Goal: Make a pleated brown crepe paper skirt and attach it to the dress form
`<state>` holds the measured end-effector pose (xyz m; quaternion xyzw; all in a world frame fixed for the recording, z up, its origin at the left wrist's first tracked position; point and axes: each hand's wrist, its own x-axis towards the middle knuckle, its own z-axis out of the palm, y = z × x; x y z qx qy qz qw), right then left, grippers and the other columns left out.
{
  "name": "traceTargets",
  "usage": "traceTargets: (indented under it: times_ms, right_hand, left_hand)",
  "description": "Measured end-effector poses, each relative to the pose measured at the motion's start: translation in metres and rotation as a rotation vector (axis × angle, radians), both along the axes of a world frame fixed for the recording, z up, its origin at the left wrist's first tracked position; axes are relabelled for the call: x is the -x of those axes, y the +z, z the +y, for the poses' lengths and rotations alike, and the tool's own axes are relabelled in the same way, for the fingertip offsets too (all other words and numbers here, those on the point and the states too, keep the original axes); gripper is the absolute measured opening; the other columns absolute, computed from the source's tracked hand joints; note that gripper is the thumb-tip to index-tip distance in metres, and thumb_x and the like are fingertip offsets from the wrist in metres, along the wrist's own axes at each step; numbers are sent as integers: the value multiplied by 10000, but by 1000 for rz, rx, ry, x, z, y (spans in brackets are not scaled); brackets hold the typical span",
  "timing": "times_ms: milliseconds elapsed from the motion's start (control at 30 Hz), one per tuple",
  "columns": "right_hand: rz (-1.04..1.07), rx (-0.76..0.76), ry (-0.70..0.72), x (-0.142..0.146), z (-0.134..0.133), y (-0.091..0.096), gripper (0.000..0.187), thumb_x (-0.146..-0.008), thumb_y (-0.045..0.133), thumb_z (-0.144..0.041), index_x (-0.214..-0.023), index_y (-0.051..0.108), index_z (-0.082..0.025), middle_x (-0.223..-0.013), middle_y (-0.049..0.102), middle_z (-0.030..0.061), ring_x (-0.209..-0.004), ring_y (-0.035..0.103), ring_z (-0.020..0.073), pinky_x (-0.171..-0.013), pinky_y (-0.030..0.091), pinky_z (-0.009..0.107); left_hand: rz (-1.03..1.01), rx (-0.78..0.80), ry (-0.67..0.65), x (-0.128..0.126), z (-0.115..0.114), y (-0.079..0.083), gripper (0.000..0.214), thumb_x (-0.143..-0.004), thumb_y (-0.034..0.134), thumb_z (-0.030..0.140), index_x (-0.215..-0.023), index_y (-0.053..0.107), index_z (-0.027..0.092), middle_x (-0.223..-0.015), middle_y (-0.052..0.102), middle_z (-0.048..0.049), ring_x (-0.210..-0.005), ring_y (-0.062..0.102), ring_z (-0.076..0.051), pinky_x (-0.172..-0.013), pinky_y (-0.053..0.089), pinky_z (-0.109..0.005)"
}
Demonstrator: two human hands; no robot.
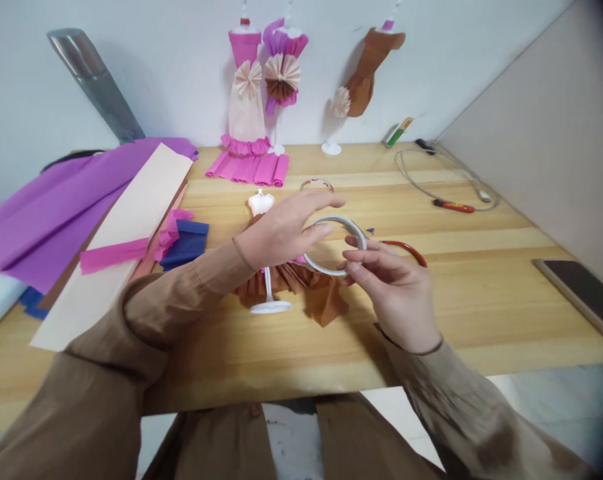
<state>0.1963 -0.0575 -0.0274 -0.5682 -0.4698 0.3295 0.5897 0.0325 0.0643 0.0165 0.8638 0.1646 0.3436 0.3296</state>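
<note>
A roll of tape (333, 219) is held up over the table, pinched at its right side between the thumb and fingers of my right hand (399, 287). My left hand (286, 230) is at the roll's left side with its fingers stretched out; I cannot tell whether its thumb touches the tape. Behind the left hand stands a small white dress-form stand (270, 307), partly hidden by that hand and wrist. Brown crepe paper (326, 303) lies around and beside the stand. A curved red handle (411, 251) shows behind my right fingers.
Purple crepe paper (81, 193), a cream strip (116, 233) and a folded blue piece (186, 243) lie left. Dressed forms (245, 100) stand at the back beside folded pink paper (249, 169). A cable (406, 170) and a phone-like dark slab (576, 293) lie right.
</note>
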Motion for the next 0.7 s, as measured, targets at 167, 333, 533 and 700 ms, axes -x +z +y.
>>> traceTargets:
  times_ms: [167,333,533,700]
  right_hand:
    - [280,165,12,-5,12,4,164,-634,815,-275,-761,744,-198,-1045,706,61,-666,645,128,-587,574,302]
    - [364,219,45,-12,21,6,243,-576,851,-293,-763,744,-181,-906,734,53,-593,631,106,-559,551,270]
    - [286,197,137,-16,24,4,327,-652,795,-392,-883,718,-173,-844,714,55,-672,667,156,-675,582,350]
    - [-507,-2,-43,-11,1,14,516,-770,667,-463,-1177,581,-159,-1165,618,168,-797,662,228,-677,570,420]
  left_hand:
    - [235,-245,-229,8,-4,3,123,-806,640,259,-894,712,214,-1295,564,-121,-1333,404,-312,-1153,238,-543]
    - [284,-282,-173,1,-11,-10,66,-778,633,204,-767,677,155,-1253,580,-147,-1291,450,-317,-1169,219,-537]
    - [305,-245,-130,-6,-13,-20,174,-765,500,65,-627,548,160,-1079,670,-97,-1126,574,-211,-1144,309,-447]
    - [284,-228,-61,-5,-12,-27,146,-837,484,138,-717,566,156,-969,689,-76,-975,618,-179,-1100,366,-442]
